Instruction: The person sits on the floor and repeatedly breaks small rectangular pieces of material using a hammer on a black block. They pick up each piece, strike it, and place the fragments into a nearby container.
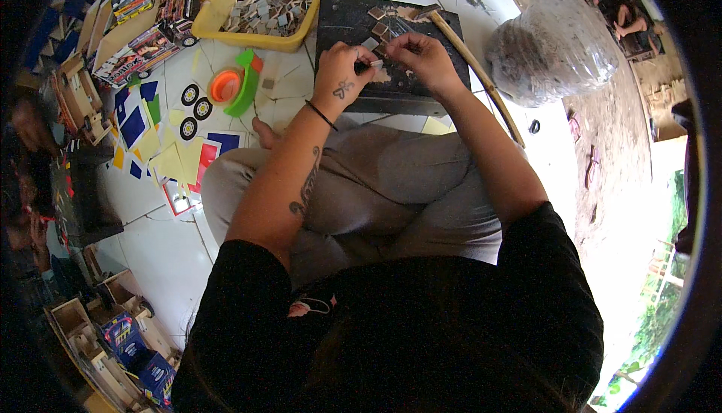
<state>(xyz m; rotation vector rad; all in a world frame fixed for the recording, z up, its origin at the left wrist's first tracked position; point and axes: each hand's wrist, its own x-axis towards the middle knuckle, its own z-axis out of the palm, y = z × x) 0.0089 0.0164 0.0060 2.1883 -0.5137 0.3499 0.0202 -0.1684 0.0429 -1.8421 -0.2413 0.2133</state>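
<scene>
Both my hands work over a low black board (338, 22) in front of my crossed legs. My left hand (340, 75) is closed, with a small pale piece between thumb and fingertips. Close beside it, the fingers of my right hand (423, 61) are pinched together at small squares; what they hold is too small to make out. Brown-and-grey square pieces (378, 12) lie on the board just beyond my fingertips. A hammer (481, 67) with a long wooden handle leans across the board's right side, its head at the far edge.
A yellow tub (239, 38) full of small square pieces stands beyond the board. Left are a green tape dispenser (244, 97), wheel stickers (189, 128), coloured paper scraps (134, 127) and toy trucks (143, 56). A filled clear plastic bag (553, 48) sits to the right.
</scene>
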